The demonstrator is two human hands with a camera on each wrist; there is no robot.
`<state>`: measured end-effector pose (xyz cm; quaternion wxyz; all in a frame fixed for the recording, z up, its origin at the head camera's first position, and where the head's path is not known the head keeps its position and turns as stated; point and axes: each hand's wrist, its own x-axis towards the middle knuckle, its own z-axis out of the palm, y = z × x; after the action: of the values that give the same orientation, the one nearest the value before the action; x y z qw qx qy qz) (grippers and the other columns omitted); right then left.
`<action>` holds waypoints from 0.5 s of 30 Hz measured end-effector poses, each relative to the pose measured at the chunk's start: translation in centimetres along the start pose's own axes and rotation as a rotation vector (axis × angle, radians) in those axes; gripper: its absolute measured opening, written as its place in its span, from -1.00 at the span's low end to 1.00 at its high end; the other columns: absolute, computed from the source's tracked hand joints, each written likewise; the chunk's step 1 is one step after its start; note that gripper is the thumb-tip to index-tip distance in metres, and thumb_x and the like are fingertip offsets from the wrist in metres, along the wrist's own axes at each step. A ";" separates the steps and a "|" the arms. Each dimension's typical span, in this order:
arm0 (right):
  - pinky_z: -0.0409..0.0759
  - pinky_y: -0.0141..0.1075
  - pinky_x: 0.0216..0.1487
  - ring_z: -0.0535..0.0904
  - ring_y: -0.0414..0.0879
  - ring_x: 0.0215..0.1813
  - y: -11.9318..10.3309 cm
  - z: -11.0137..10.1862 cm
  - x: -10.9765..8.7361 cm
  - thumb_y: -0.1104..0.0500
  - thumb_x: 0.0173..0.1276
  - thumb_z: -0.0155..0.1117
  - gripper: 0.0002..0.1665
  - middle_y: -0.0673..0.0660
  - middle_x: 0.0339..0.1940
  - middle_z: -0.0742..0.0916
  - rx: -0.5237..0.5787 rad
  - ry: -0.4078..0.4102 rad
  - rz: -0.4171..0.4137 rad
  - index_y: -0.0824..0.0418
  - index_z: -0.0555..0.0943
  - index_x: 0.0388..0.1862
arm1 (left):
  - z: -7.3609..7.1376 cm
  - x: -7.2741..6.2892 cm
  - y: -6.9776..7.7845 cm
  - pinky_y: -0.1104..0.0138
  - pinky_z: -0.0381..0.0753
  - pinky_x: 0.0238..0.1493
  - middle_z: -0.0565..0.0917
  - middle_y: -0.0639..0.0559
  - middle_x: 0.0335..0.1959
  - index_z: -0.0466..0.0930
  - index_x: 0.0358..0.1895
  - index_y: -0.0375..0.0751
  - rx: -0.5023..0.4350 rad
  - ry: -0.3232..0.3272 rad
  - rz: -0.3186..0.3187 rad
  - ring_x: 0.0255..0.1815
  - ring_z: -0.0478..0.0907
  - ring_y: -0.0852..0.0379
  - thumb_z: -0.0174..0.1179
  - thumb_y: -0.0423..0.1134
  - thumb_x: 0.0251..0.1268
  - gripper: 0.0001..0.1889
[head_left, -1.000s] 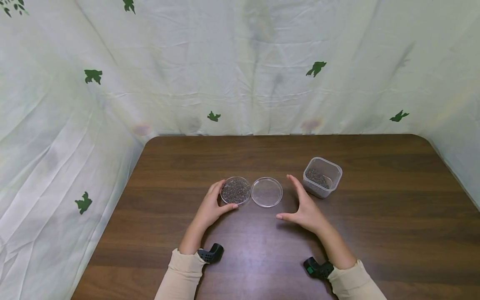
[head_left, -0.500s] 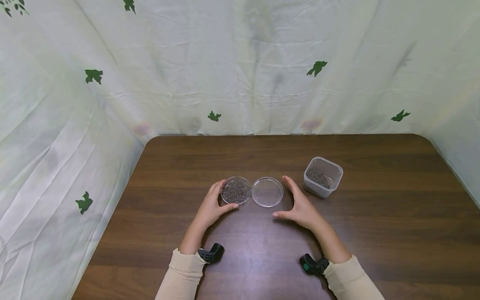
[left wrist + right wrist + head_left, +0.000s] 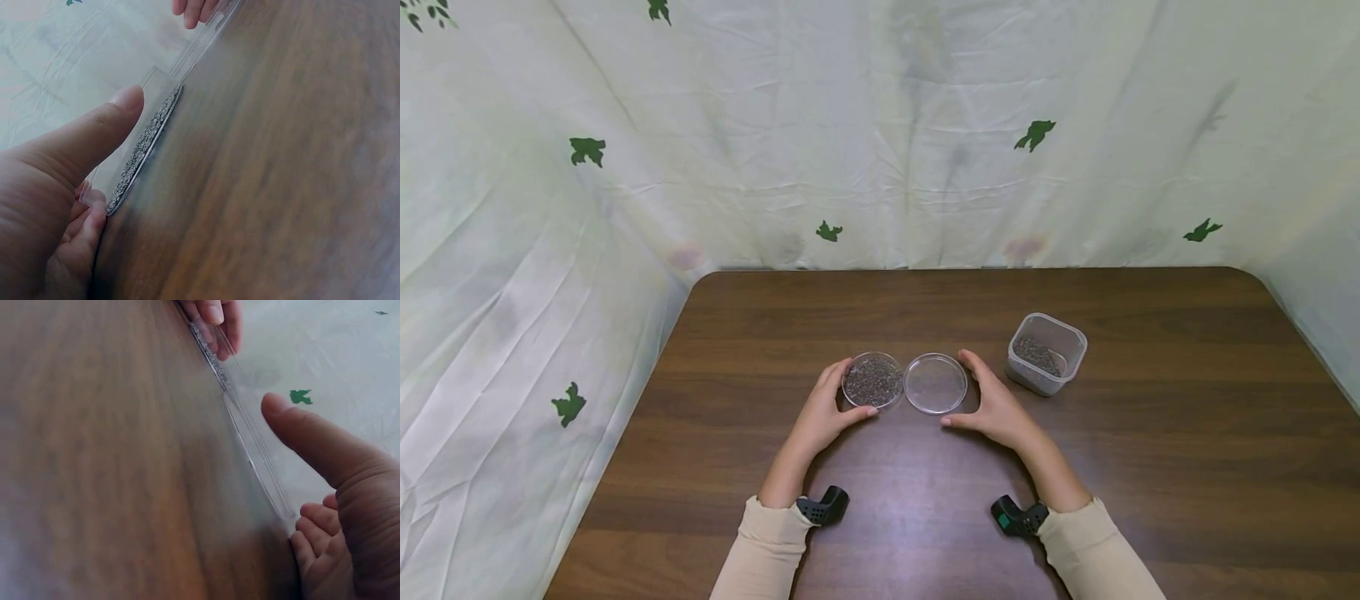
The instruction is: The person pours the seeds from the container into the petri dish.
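Dish (image 3: 872,354) of dark grains (image 3: 872,382) on the bench (image 3: 910,492), just beside a second clear dish (image 3: 936,384).
The left hand (image 3: 820,415) holds the dish of grains between thumb and fingers; the right hand (image 3: 997,412) is spread wide around the second dish, gripping nothing, and whether it touches the rim I cannot tell. A tub (image 3: 1034,380) with more grains stands farther back.

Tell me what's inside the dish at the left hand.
Inside the dish lies a layer of dark grey grains, filling only its lower part. The grains cover the bottom, so anything buried beneath them cannot be seen.
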<state>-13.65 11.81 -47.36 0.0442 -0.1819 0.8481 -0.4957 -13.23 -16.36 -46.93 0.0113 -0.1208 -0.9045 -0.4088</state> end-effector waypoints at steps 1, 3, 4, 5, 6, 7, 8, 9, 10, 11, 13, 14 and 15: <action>0.10 -0.07 0.26 0.13 0.06 0.32 0.0 0.0 0.1 0.04 -0.20 0.55 0.24 0.27 0.33 0.25 -0.006 -0.005 0.003 0.33 0.02 0.37 | 0.0 0.0 0.0 0.08 0.18 0.20 0.25 -0.26 0.22 0.17 0.28 -0.36 -0.001 -0.001 0.001 0.22 0.22 -0.10 0.43 -0.08 -0.19 -0.08; 0.10 -0.06 0.26 0.13 0.08 0.32 0.0 -0.1 0.2 0.03 -0.19 0.55 0.24 0.29 0.33 0.25 -0.021 -0.015 0.003 0.34 0.02 0.36 | 0.0 0.0 0.0 0.08 0.18 0.20 0.26 -0.26 0.22 0.17 0.28 -0.36 -0.002 -0.001 0.002 0.21 0.22 -0.10 0.43 -0.08 -0.19 -0.08; 0.09 -0.05 0.26 0.13 0.09 0.32 0.0 -0.1 0.2 0.02 -0.19 0.55 0.24 0.30 0.33 0.24 -0.029 -0.020 0.001 0.36 0.02 0.36 | 0.1 0.1 0.0 0.08 0.18 0.20 0.26 -0.26 0.22 0.17 0.28 -0.36 0.000 -0.002 0.002 0.21 0.22 -0.10 0.43 -0.08 -0.19 -0.08; 0.09 -0.04 0.26 0.12 0.10 0.33 0.0 -0.1 0.3 0.02 -0.19 0.55 0.24 0.31 0.32 0.24 -0.037 -0.023 -0.002 0.37 0.02 0.36 | 0.1 0.1 0.0 0.08 0.18 0.20 0.26 -0.26 0.22 0.17 0.28 -0.35 -0.001 -0.002 0.003 0.21 0.22 -0.10 0.43 -0.08 -0.19 -0.08; 0.09 -0.03 0.26 0.12 0.11 0.32 0.0 -0.1 0.3 0.02 -0.19 0.54 0.24 0.31 0.32 0.24 -0.051 -0.026 -0.005 0.37 0.03 0.36 | 0.1 0.1 -0.1 0.08 0.18 0.20 0.26 -0.26 0.22 0.17 0.28 -0.35 0.000 -0.001 0.002 0.21 0.22 -0.10 0.43 -0.08 -0.19 -0.08; 0.10 -0.03 0.26 0.13 0.11 0.32 0.0 -0.1 0.4 0.01 -0.19 0.54 0.23 0.31 0.32 0.25 -0.065 -0.028 -0.005 0.37 0.03 0.36 | 0.1 0.1 -0.1 0.07 0.18 0.20 0.26 -0.27 0.22 0.17 0.28 -0.35 0.000 -0.001 0.001 0.21 0.22 -0.11 0.43 -0.07 -0.19 -0.08; 0.11 -0.02 0.25 0.14 0.13 0.31 0.1 -0.1 0.5 0.01 -0.18 0.54 0.23 0.32 0.31 0.26 -0.080 -0.029 -0.011 0.37 0.04 0.35 | 0.0 0.0 -0.1 0.07 0.18 0.20 0.26 -0.27 0.22 0.17 0.28 -0.35 0.002 -0.002 0.000 0.21 0.22 -0.11 0.43 -0.07 -0.19 -0.08; 0.12 -0.02 0.24 0.15 0.13 0.30 0.1 -0.1 0.5 0.02 -0.18 0.54 0.22 0.31 0.30 0.27 -0.093 -0.030 -0.014 0.37 0.05 0.35 | 0.0 0.0 -0.1 0.07 0.18 0.20 0.26 -0.27 0.22 0.17 0.28 -0.35 0.003 -0.002 0.000 0.22 0.22 -0.11 0.43 -0.07 -0.19 -0.08; 0.13 -0.01 0.24 0.16 0.14 0.30 0.1 -0.1 0.6 0.02 -0.18 0.54 0.21 0.31 0.29 0.29 -0.109 -0.030 -0.018 0.37 0.07 0.35 | 0.0 0.0 -0.1 0.07 0.18 0.20 0.26 -0.27 0.22 0.17 0.29 -0.34 0.003 -0.003 -0.002 0.22 0.22 -0.11 0.43 -0.07 -0.19 -0.08; 0.13 -0.01 0.23 0.16 0.15 0.29 0.2 0.0 0.6 0.02 -0.18 0.54 0.19 0.31 0.29 0.30 -0.122 -0.030 -0.021 0.37 0.08 0.34 | 0.0 0.0 0.0 0.07 0.18 0.20 0.25 -0.27 0.22 0.17 0.29 -0.34 0.003 -0.003 -0.001 0.22 0.22 -0.11 0.43 -0.07 -0.19 -0.08; 0.14 -0.01 0.23 0.17 0.15 0.28 0.2 0.0 0.7 0.03 -0.18 0.54 0.18 0.30 0.28 0.31 -0.136 -0.032 -0.021 0.37 0.09 0.34 | 0.0 0.0 0.0 0.07 0.17 0.20 0.25 -0.27 0.22 0.17 0.29 -0.34 0.005 -0.004 -0.004 0.22 0.21 -0.11 0.43 -0.07 -0.18 -0.08; 0.14 0.00 0.23 0.16 0.16 0.29 0.1 0.1 0.8 0.04 -0.17 0.53 0.17 0.30 0.28 0.31 -0.139 -0.033 -0.023 0.37 0.10 0.33 | 0.0 0.0 0.0 0.07 0.17 0.20 0.25 -0.27 0.22 0.16 0.29 -0.34 0.005 -0.004 -0.004 0.22 0.21 -0.11 0.43 -0.06 -0.18 -0.08; 0.13 0.00 0.23 0.15 0.16 0.29 0.1 0.1 0.8 0.05 -0.17 0.53 0.16 0.30 0.28 0.31 -0.140 -0.035 -0.020 0.37 0.10 0.33 | 0.0 0.0 0.0 0.07 0.17 0.20 0.25 -0.27 0.22 0.16 0.29 -0.34 0.004 -0.005 -0.004 0.22 0.21 -0.11 0.43 -0.06 -0.18 -0.08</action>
<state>-14.38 11.50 -47.44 0.0413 -0.2015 0.8780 -0.4322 -13.26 -16.35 -46.94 0.0085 -0.1198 -0.9055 -0.4069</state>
